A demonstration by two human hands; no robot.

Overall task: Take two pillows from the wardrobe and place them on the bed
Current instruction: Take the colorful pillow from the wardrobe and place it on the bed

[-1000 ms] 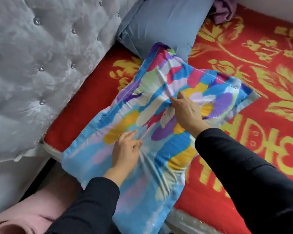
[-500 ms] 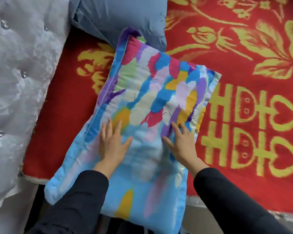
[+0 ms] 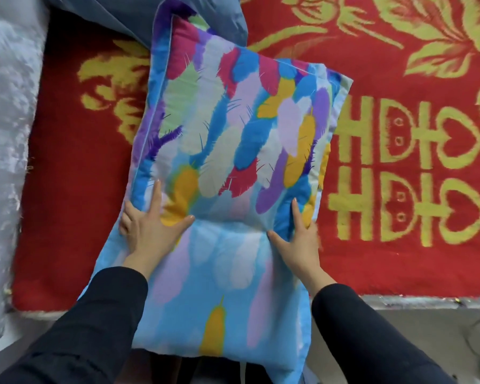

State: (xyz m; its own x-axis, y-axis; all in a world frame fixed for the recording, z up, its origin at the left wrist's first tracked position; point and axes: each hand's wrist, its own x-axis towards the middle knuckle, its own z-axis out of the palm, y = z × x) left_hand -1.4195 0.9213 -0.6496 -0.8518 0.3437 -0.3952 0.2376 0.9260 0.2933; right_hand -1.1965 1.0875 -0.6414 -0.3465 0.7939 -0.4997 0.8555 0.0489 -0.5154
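Pillow (image 3: 227, 173), feather-printed in blue, pink, yellow and purple, lies on the red bedspread (image 3: 75, 189), with its near end hanging past the bed's edge toward the person. Left hand (image 3: 147, 231) lies flat on the pillow's left side, fingers (image 3: 156, 198) spread and pressing the cover, outer fingers curled over the piped border. Right hand (image 3: 297, 239) presses the right side, its forefinger extended along the cover and its thumb pointing inward; the remaining fingers are blurred and wrap the pillow's edge. A crease runs across the cover between the two thumbs. Beyond the fingertips, a grey-blue pillow (image 3: 183, 15) lies under the far left corner of the printed one. Left of the left hand stands a grey tufted headboard (image 3: 3, 134). Right of the right hand, yellow characters (image 3: 405, 173) mark the bedspread. Black sleeves (image 3: 372, 336) cover both forearms.
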